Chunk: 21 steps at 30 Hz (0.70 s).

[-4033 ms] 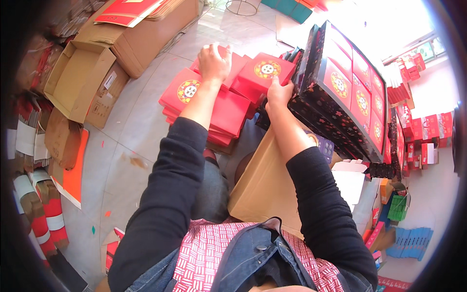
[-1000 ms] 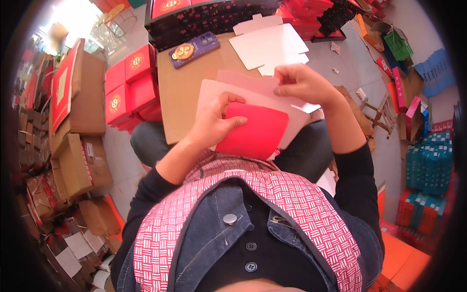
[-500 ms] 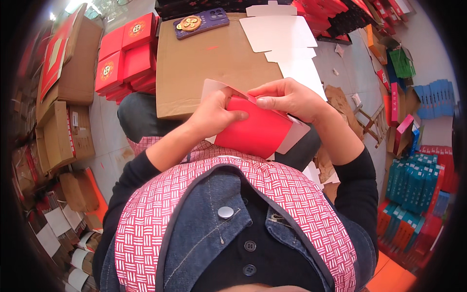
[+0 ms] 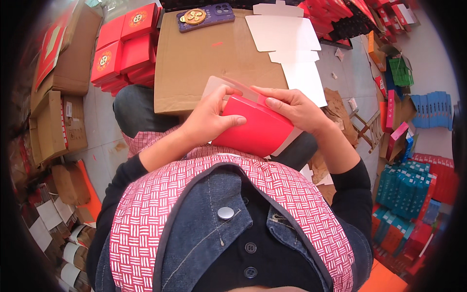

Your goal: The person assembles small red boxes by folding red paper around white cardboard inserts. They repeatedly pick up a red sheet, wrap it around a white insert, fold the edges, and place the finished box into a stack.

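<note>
Lowered and drawn in to the work since a second ago, the right hand point(image 4: 294, 106) now meets the far side of a thin, glossy red folded card blank with pale pink inner faces point(image 4: 253, 127), where before it was raised apart from the red panel. That blank is held above the lap, just in front of the red-and-white patterned apron point(image 4: 146, 204) and by the near edge of a flat brown cardboard box point(image 4: 214, 58), whose near right corner is hidden behind hands and card. Left hand point(image 4: 211, 112) grips the blank's left end, thumb flat on the red face, other fingers curled over the far edge; right thumb presses by the fold and the index finger stretches along the pale flap, closing on the card lightly. It looks light and fairly stiff, springy along its creases, probably slick on the red side and easy to dent or scuff, so it is best taken by the folded edges and ends, with flat thumbs rather than nails. Farther off, a white die-cut card sheet point(image 4: 282, 34) overlaps the box's right edge and far right corner, while a purple-cased phone with a round gold ornament point(image 4: 206, 17) lies along the far edge, toward the far left corner. Beyond the left edge, square red lidded boxes with gold round emblems point(image 4: 121, 46) stand stacked.
</note>
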Motion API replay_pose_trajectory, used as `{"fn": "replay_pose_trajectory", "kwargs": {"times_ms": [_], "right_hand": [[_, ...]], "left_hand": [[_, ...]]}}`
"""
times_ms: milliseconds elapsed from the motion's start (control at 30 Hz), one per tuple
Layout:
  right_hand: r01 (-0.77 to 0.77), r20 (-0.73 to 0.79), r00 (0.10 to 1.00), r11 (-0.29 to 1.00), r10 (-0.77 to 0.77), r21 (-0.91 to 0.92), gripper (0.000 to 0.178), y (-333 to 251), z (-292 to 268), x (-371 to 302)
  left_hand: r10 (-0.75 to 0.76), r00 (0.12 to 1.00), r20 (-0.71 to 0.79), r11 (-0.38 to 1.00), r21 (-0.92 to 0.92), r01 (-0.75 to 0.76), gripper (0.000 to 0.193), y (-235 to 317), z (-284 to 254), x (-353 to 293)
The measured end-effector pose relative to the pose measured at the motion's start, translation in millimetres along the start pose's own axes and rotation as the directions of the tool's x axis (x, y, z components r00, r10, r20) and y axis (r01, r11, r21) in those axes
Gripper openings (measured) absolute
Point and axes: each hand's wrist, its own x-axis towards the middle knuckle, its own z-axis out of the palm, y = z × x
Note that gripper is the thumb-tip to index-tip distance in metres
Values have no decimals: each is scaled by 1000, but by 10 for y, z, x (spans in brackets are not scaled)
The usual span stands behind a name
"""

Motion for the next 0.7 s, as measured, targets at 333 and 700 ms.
{"fn": "replay_pose_trajectory", "kwargs": {"times_ms": [333, 700], "right_hand": [[14, -35, 999, 998, -16, -68, 34, -53, 144, -4], [146, -175, 970, 979, -169, -140, 32, -10, 326, 5]], "left_hand": [[-65, 994, -84, 997, -53, 60, 30, -40, 2, -81], [-113, 977, -183, 944, -326, 48, 18, -51, 69, -98]]}}
